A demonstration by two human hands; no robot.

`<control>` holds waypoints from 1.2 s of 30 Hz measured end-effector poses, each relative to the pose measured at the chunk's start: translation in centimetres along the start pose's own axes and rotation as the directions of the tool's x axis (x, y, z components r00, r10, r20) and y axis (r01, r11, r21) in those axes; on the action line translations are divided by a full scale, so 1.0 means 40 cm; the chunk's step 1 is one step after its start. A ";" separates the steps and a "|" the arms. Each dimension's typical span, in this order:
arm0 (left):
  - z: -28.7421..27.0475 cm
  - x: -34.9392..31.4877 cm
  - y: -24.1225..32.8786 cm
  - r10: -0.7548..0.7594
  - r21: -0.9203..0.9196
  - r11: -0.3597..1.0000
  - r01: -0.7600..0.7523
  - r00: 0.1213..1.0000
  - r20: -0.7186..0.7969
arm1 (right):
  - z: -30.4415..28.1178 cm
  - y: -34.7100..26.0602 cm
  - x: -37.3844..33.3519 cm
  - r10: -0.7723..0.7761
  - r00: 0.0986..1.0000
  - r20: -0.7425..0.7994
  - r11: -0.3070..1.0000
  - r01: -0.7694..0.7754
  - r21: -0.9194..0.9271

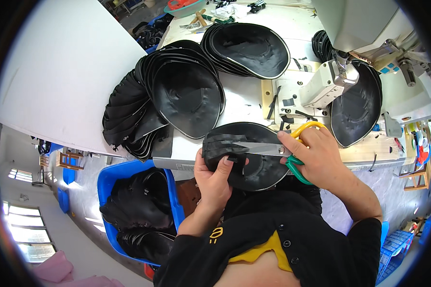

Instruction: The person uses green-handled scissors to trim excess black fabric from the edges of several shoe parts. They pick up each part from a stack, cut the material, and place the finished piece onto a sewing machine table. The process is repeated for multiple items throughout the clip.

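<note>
My left hand (211,181) grips a black oval, dish-shaped piece (266,171) by its left side, with the thumb on top. Dark layered flaps (220,142) show at that side of the piece. Scissors (259,149) with one yellow and one green handle loop are in my right hand (318,158), fingers closed round the handles. Their blades lie across the piece and point left toward the flaps; I cannot tell whether they touch the material. The piece is held in front of my body at the table's near edge.
A stack of black dish-shaped pieces (189,98) and another stack (249,48) stand on the white table. At the right, a sewing machine (328,81) has a black piece (357,107) beside it. A blue bin (178,205) of black pieces sits at lower left.
</note>
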State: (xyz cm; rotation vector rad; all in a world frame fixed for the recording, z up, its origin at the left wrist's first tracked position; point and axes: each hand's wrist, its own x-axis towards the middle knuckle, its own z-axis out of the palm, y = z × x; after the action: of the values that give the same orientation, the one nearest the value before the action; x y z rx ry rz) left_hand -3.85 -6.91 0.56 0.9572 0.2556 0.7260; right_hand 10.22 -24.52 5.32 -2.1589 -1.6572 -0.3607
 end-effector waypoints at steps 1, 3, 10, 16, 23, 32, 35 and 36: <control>0.001 -0.001 0.001 0.000 0.016 1.000 0.000 1.000 -0.016 | 0.000 0.001 0.002 -0.006 1.000 0.013 1.000 0.006 0.003; 0.000 -0.003 0.002 0.002 0.034 0.999 -0.001 1.000 -0.026 | -0.002 0.008 -0.005 -0.015 0.998 0.057 1.000 0.016 -0.012; -0.011 -0.014 -0.007 0.086 0.217 0.971 -0.100 0.994 0.071 | -0.009 0.004 0.013 -0.082 0.995 -0.056 0.995 0.079 -0.057; -0.013 -0.023 0.017 0.069 0.241 0.966 -0.092 0.993 0.099 | -0.040 0.007 0.009 -0.072 0.997 0.034 0.993 0.074 -0.089; 0.032 -0.038 0.024 0.065 0.360 0.925 -0.126 0.982 0.177 | -0.037 0.005 0.014 -0.141 0.989 -0.051 0.983 0.133 -0.128; 0.041 -0.044 0.015 0.080 0.407 0.898 -0.168 0.971 0.224 | -0.050 0.001 0.001 -0.115 0.993 0.024 0.991 0.117 -0.067; 0.041 -0.041 0.016 0.012 0.395 0.914 -0.092 0.979 0.201 | -0.046 0.006 0.008 -0.106 0.993 0.053 0.994 0.108 -0.027; 0.039 -0.039 0.015 -0.019 0.384 0.922 -0.056 0.982 0.189 | -0.043 0.007 0.005 -0.101 0.991 0.083 0.995 0.101 -0.006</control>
State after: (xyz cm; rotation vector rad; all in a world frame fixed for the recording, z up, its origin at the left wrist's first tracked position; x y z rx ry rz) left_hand -4.48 -8.73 1.78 1.4012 0.2265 0.6059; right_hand 10.60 -25.20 6.88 -2.1289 -1.8186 -0.3132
